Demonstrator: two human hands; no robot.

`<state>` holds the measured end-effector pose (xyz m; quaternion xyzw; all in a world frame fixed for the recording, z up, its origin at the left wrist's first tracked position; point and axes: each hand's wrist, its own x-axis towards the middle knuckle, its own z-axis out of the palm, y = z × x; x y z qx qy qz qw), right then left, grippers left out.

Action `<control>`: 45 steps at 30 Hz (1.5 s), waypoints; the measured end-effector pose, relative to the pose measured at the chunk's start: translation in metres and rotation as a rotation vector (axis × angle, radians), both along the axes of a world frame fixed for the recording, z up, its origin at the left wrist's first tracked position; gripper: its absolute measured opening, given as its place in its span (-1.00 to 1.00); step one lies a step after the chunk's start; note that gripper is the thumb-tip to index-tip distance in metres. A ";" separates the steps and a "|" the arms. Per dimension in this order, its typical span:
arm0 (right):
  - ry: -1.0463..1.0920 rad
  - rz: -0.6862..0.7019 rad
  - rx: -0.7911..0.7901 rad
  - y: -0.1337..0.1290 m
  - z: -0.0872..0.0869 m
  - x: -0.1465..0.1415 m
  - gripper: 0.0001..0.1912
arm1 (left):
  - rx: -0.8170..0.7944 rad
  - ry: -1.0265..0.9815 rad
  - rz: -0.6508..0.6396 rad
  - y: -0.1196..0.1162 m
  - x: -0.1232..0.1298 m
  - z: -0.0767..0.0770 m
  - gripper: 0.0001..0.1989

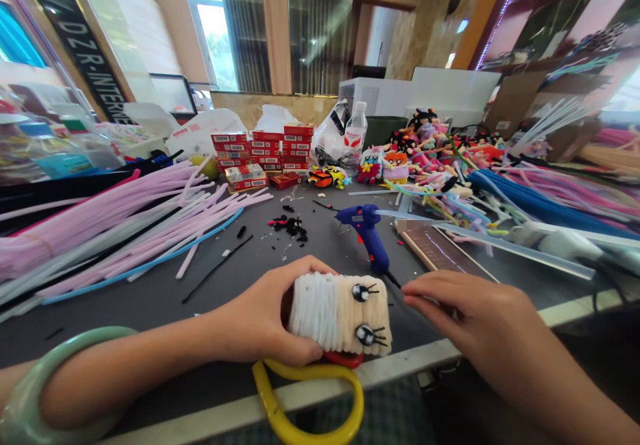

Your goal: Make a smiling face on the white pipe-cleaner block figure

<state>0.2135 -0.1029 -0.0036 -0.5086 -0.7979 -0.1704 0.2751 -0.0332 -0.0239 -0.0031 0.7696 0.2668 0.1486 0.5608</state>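
A small box wrapped in white and cream fuzzy stems (pixel 345 313) lies on its side in my left hand (pixel 285 315), whose fingers and thumb wrap round its left end. Two black-and-white eyes with black lashes (pixel 364 293) sit on its cream half. To the right of the box, not touching it, my right hand (pixel 465 305) has thumb and fingertips pinched together; whatever is between them is too small to make out. Under the box, yellow-handled scissors (pixel 359 401) stick out over the table's front edge. A blue glue gun (pixel 367 231) stands just behind.
Bundles of pink and white stems (pixel 115 225) cover the left side. Red boxes (pixel 265 148) are stacked at the back. Finished dolls (pixel 430 138) pile up at the back right. Black scraps (pixel 293 226) and a long glue stick (pixel 500 238) lie on the dark table (pixel 320 231).
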 end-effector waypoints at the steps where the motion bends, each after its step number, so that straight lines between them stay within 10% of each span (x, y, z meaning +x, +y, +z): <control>1: -0.082 -0.002 -0.014 0.002 -0.004 0.001 -0.71 | -0.007 -0.002 0.002 0.000 0.000 0.000 -0.51; 28: -0.409 -0.060 0.109 0.011 -0.020 -0.016 -0.76 | -0.007 -0.009 -0.008 0.002 -0.001 -0.002 -0.47; 35: -0.220 0.046 0.371 0.003 -0.005 -0.009 -0.88 | -0.033 0.001 -0.010 0.003 0.001 -0.002 -0.46; 45: -0.071 0.071 0.318 -0.002 -0.008 -0.025 -0.80 | 0.037 0.051 -0.014 0.001 0.001 0.001 -0.48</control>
